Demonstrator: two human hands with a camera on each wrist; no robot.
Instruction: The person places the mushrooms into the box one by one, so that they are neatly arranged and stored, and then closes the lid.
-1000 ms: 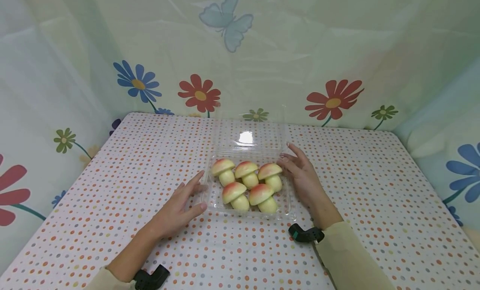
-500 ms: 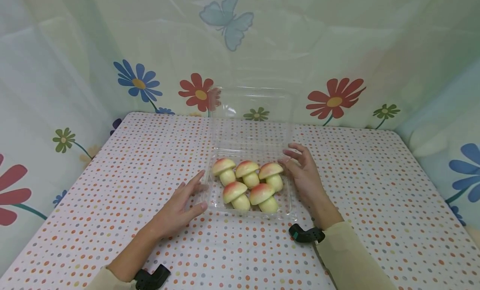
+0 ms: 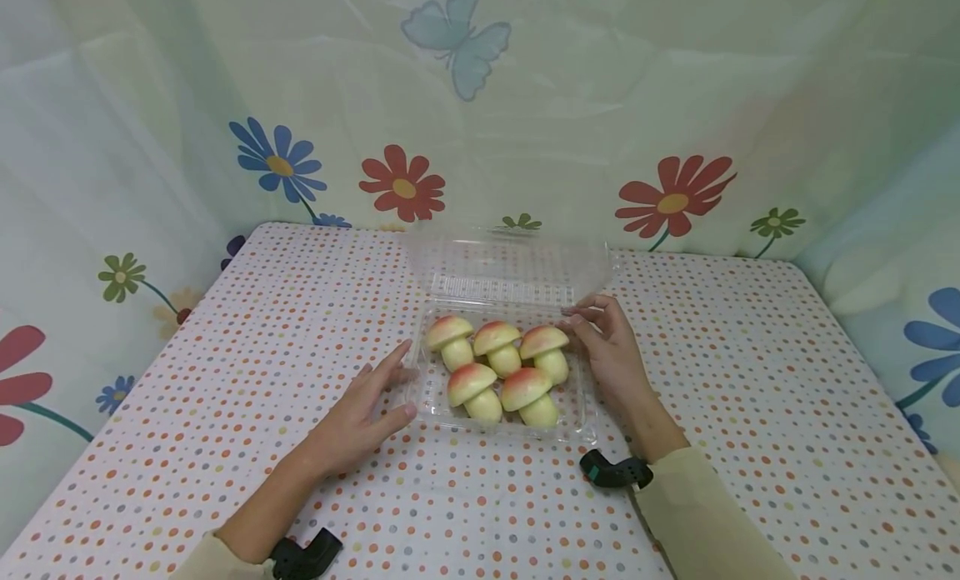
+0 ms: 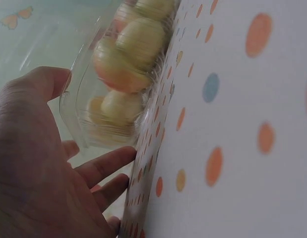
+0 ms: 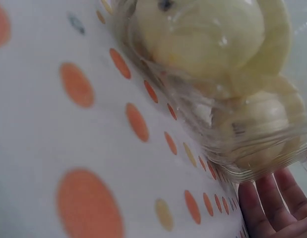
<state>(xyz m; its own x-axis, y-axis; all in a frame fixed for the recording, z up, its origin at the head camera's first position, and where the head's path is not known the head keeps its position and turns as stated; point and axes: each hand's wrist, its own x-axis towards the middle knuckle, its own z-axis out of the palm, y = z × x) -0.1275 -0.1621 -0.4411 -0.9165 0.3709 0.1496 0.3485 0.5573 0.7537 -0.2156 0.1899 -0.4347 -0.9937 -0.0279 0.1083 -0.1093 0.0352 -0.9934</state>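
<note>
A clear plastic clamshell box (image 3: 431, 401) sits mid-table, holding several mushroom-shaped pieces (image 3: 525, 388), pale yellow with red-blushed caps. Its see-through lid (image 3: 517, 263) is raised at the far side and leans toward me over the hinge. My left hand (image 3: 356, 417) is at the box's left side, fingers spread; in the left wrist view the thumb (image 4: 59, 82) is at the box wall and the other fingers reach to the tabletop. At the far right corner is my right hand (image 3: 611, 355), fingertips by the hinge; several of its fingers (image 5: 272, 198) show beyond the box.
A white cloth with coloured dots (image 3: 480, 513) covers the table. Behind and beside it hangs a curtain (image 3: 570, 105) printed with flowers and a butterfly. Black wrist mounts (image 3: 615, 470) are worn on both arms.
The lid has swung up from leaning back, through about upright, to leaning forward toward me. My right fingers have drawn slightly nearer the corner; the left hand has hardly moved.
</note>
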